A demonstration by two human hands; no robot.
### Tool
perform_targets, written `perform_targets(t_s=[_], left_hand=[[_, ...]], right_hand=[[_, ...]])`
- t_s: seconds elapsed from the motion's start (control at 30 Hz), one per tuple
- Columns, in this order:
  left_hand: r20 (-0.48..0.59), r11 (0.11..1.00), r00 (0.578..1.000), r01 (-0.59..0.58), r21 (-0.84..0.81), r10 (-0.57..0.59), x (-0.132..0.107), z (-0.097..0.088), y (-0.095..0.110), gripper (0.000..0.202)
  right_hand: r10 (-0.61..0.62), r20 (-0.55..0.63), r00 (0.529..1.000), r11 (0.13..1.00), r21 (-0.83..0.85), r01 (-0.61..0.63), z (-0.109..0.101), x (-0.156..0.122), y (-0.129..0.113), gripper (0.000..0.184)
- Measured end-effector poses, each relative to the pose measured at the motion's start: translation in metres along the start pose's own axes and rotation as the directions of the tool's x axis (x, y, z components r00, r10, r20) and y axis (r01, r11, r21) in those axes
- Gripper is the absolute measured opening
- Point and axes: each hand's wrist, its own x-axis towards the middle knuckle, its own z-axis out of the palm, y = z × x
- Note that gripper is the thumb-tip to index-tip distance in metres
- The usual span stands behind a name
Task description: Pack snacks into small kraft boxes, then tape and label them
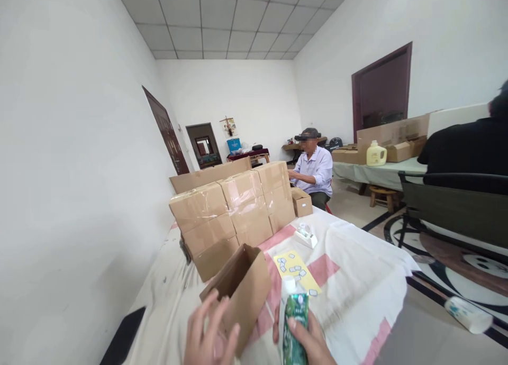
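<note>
My right hand [311,341] is wrapped round a green printed tube [297,322], its thumb across the front. Pressed against that tube is a white container with a white cap [289,285], also in my right hand; its lower part is mostly hidden. My left hand [210,330] has its fingers spread, with nothing in them, in front of an open cardboard box [252,285]. Whether the left fingers touch the box I cannot tell. Just beyond the tube lies a yellow sheet [313,277] with several small white labels on it.
Taped cardboard boxes [246,203] form a wall across the cloth-covered table [357,280]. A white tape dispenser [306,237] sits to their right. A dark flat object [124,336] lies at the left edge. One person [315,169] sits beyond the boxes, another [468,137] at far right.
</note>
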Motion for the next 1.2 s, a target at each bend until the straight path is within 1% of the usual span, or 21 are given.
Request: perform_targets(t_s=[0.07,0.1,0.17,0.23,0.3,0.37,0.43,0.5,0.6,0.67,0.73,0.8,0.83,0.87,0.93,1.0,1.03,1.07,1.13,1.2], left_hand=[[0.077,0.992,0.996,0.027,0.123,-0.037,0.011,-0.007,-0.025,0.046],[0.129,0.985,0.991,0.009,0.170,-0.032,0.013,-0.007,-0.036,0.046],[0.219,0.978,0.975,-0.070,0.196,0.025,0.008,-0.001,-0.049,0.040],[0.270,0.974,0.954,-0.176,0.140,0.133,-0.002,0.008,-0.053,0.029],[0.280,0.970,0.936,-0.237,0.048,0.215,-0.011,0.012,-0.045,0.023],[0.267,0.972,0.935,-0.232,-0.043,0.235,-0.016,0.011,-0.030,0.022],[0.257,0.980,0.949,-0.158,-0.119,0.184,-0.016,0.004,-0.011,0.025],[0.258,0.980,0.959,-0.069,-0.189,0.117,-0.014,-0.005,0.006,0.028],[0.270,0.958,0.959,-0.003,-0.285,0.083,-0.011,-0.016,0.021,0.030],[0.277,0.944,0.958,0.023,-0.328,0.073,-0.013,-0.020,0.023,0.028],[0.285,0.934,0.957,0.047,-0.354,0.060,-0.018,-0.021,0.022,0.026],[0.286,0.925,0.956,0.050,-0.377,0.065,-0.027,-0.021,0.021,0.026],[0.279,0.920,0.957,0.041,-0.390,0.076,-0.031,-0.021,0.020,0.026],[0.267,0.916,0.959,0.024,-0.401,0.092,-0.036,-0.021,0.020,0.028],[0.244,0.908,0.961,-0.017,-0.418,0.130,-0.043,-0.023,0.020,0.035],[0.227,0.901,0.960,-0.051,-0.431,0.163,-0.049,-0.025,0.020,0.042],[0.220,0.898,0.960,-0.060,-0.437,0.171,-0.051,-0.026,0.020,0.044],[0.217,0.895,0.961,-0.061,-0.441,0.172,-0.053,-0.027,0.020,0.045],[0.213,0.894,0.962,-0.062,-0.443,0.172,-0.057,-0.027,0.021,0.044],[0.223,0.897,0.959,-0.062,-0.437,0.175,-0.062,-0.027,0.021,0.045]], right_hand=[[-0.083,0.005,0.997,0.997,0.010,0.083,-0.007,0.008,-0.014,0.051],[-0.132,0.032,0.991,0.991,0.001,0.132,-0.010,0.012,-0.022,0.052],[-0.219,0.096,0.971,0.974,-0.038,0.224,-0.016,0.021,-0.040,0.052],[-0.286,0.126,0.950,0.950,-0.089,0.298,-0.020,0.026,-0.057,0.052],[-0.333,0.133,0.934,0.927,-0.133,0.349,-0.022,0.026,-0.072,0.054],[-0.362,0.172,0.916,0.907,-0.164,0.389,-0.022,0.023,-0.085,0.056],[-0.375,0.241,0.895,0.885,-0.194,0.423,-0.021,0.021,-0.096,0.059],[-0.366,0.293,0.884,0.853,-0.276,0.444,-0.016,0.022,-0.108,0.064],[-0.316,0.306,0.898,0.767,-0.475,0.432,-0.001,0.033,-0.128,0.074],[-0.255,0.332,0.908,0.690,-0.596,0.411,0.014,0.045,-0.138,0.069],[-0.129,0.415,0.901,0.571,-0.712,0.409,0.027,0.056,-0.143,0.055],[0.053,0.481,0.875,0.385,-0.818,0.426,0.036,0.062,-0.139,0.041],[0.141,0.485,0.863,0.279,-0.856,0.435,0.039,0.064,-0.134,0.037],[0.213,0.472,0.856,0.176,-0.880,0.441,0.040,0.065,-0.128,0.035],[0.308,0.435,0.846,-0.002,-0.889,0.458,0.040,0.065,-0.113,0.035],[0.399,0.409,0.821,-0.144,-0.856,0.497,0.040,0.066,-0.098,0.040],[0.454,0.392,0.800,-0.207,-0.827,0.523,0.040,0.067,-0.092,0.043],[0.517,0.358,0.778,-0.270,-0.794,0.545,0.040,0.070,-0.085,0.044],[0.659,0.225,0.718,-0.381,-0.723,0.576,0.043,0.076,-0.074,0.041],[0.769,0.073,0.636,-0.439,-0.662,0.608,0.047,0.081,-0.065,0.039]])
